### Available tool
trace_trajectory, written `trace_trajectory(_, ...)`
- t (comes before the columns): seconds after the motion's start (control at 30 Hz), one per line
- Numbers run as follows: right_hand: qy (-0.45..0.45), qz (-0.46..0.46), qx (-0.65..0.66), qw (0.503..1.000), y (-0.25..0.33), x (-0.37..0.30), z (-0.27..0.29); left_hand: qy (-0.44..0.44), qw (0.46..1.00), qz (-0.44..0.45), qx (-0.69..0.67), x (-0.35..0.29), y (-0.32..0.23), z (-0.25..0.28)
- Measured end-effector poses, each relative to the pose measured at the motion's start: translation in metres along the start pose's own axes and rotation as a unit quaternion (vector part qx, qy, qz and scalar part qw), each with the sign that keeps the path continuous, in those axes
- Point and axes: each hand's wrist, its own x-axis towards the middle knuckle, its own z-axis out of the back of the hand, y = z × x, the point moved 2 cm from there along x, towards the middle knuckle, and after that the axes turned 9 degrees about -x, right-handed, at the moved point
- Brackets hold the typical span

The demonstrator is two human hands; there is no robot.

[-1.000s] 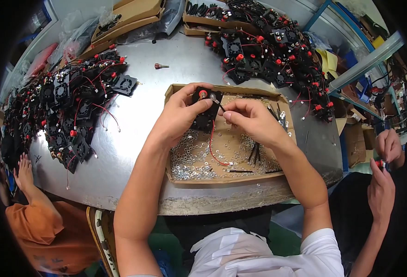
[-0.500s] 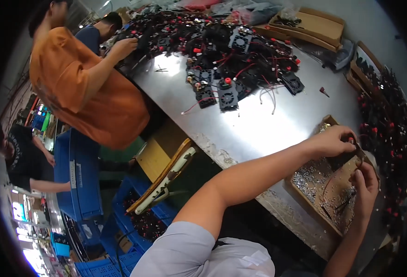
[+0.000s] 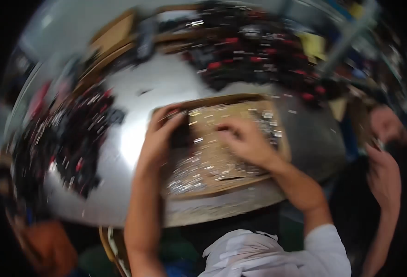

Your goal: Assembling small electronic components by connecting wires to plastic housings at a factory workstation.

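The whole picture is smeared by motion. My left hand (image 3: pixel 162 131) grips a dark, blocky part (image 3: pixel 181 133) over the left side of a shallow cardboard box (image 3: pixel 222 188). That part's exact kind is blurred; it resembles the black fan units on the table. My right hand (image 3: pixel 247 141) is over the middle of the same box, its thumb and fingers pinched together. Whatever sits between those fingertips is too small to make out. Small shiny metal pieces (image 3: pixel 187 177), like nuts or screws, lie scattered in the box.
A pile of black fan units (image 3: pixel 67 147) with red bits covers the metal table (image 3: pixel 132 106) at left. Another dark pile (image 3: pixel 254 51) lies behind the box. An open carton (image 3: pixel 113 37) stands far left. Close on my right is another person's arm (image 3: pixel 385 184).
My view has swung right, so the box now sits mid-picture and the person in orange has slid to the lower left. My hands have moved apart; the left keeps the dark part.
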Motion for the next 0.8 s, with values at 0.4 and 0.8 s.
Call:
trace_trajectory(0.4, -0.123, 0.088, -0.082, 0.985, -0.025, -0.012, 0.026, 0.056, 0.998, -0.004, 0.016, 0.003, 0.020, -0.016)
trace_trajectory(0.8, -0.133, 0.060, -0.048, 0.988, -0.024, -0.002, 0.033, 0.075, 0.996, -0.048, -0.011, 0.011, 0.021, -0.014)
